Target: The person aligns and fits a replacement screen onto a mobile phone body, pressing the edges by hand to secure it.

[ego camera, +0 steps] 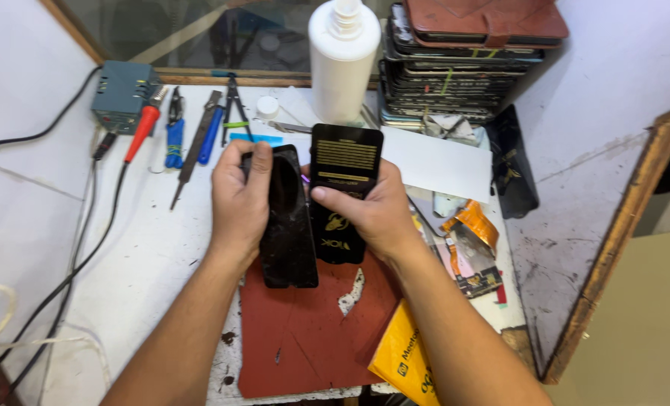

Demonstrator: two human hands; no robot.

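From the head view, the left hand [238, 201] was clamped around the upper part of a black phone screen panel [288, 225], thumb and fingers wrapped over its top edge, the panel's lower end reaching down over the red work mat [305, 331]. Just beside it, touching along one edge, the right hand [376, 214] gripped a flat black packet with gold print [344, 169], thumb pressed on its front, the packet upright and tilted slightly away. Both hands were close together above the white bench [154, 256], each closed on its own item. Behind them stood a tall white bottle [343, 56] and, to its right, a stack of phones and cases [455, 71]. To the left lay a row of tools: a red-handled soldering iron [144, 128], blue-handled pliers [174, 139] and a blue-handled screwdriver [210, 135], near a small grey power unit [122, 94]. A yellow pouch [408, 357] lay at the mat's lower right corner, and orange packaging [472, 225] sat to the right.
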